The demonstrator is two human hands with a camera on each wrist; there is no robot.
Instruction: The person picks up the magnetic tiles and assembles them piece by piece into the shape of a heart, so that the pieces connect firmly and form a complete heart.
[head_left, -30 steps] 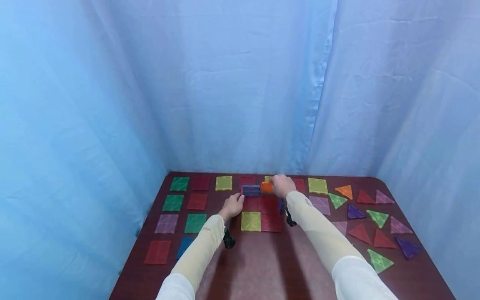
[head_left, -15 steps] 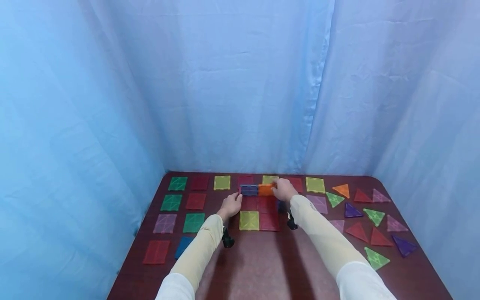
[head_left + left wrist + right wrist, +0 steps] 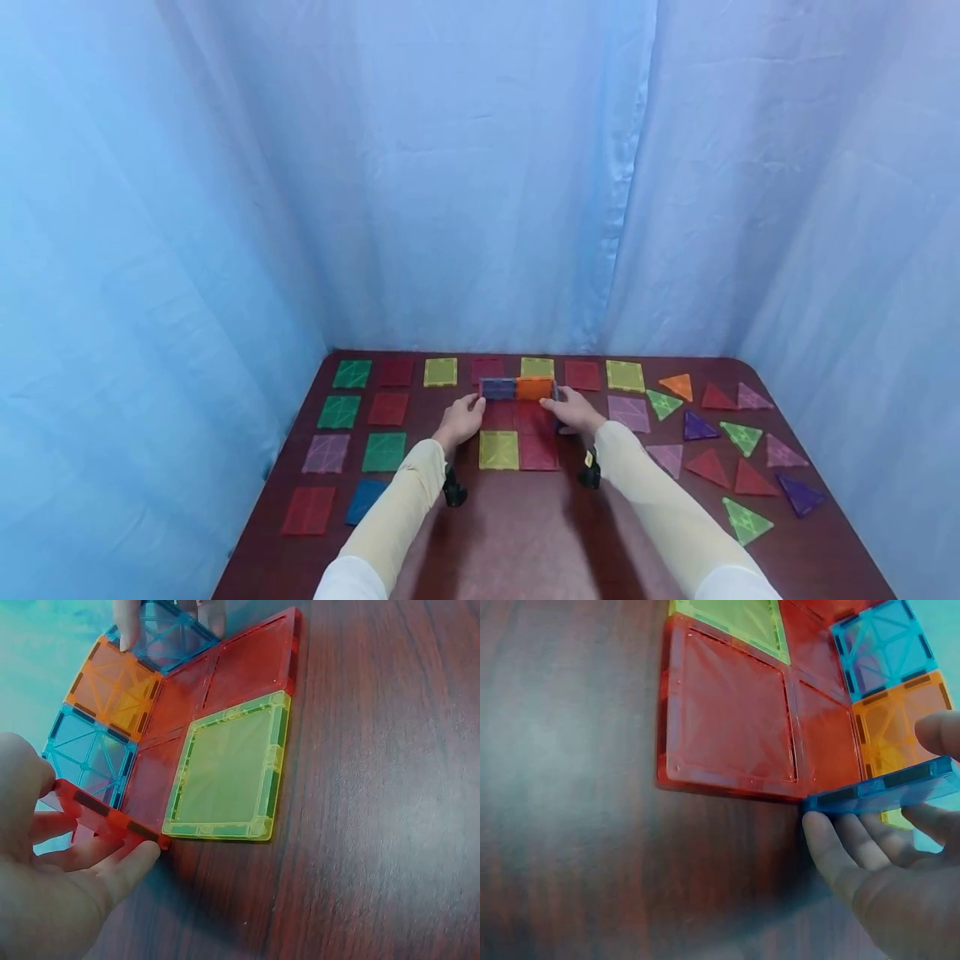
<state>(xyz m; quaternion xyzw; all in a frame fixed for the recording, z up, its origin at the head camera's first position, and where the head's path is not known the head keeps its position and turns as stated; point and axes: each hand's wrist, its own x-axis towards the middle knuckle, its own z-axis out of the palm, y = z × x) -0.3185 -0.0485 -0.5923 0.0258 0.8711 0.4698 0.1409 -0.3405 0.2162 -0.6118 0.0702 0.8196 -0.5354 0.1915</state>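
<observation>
Left hand: I had the left hand grasping a red translucent plastic square stood on edge along the left side of the four-tile base, thumb at its far end, fingers along the outer face.
Right hand: I had the right hand grasping a blue translucent plastic square on edge at the right side, thumb inside, fingers outside.
Back row: A second blue translucent plastic square and an orange translucent plastic square stood side by side along the back edge, touching.
Base tiles: A yellow translucent plastic square lay front left, beside three flat red translucent plastic squares.
Just changed: Half a second earlier the right hand was up at the orange square's right end; it had since dropped to the blue side square — the orange one stayed in line with its neighbour.
Meaning: I judged the back row was joined, with attention now on the right corner. Whether the right thumb also touched the orange square, I couldn't tell.
Around: Loose squares and triangles lay on the red-brown worktop.
</observation>
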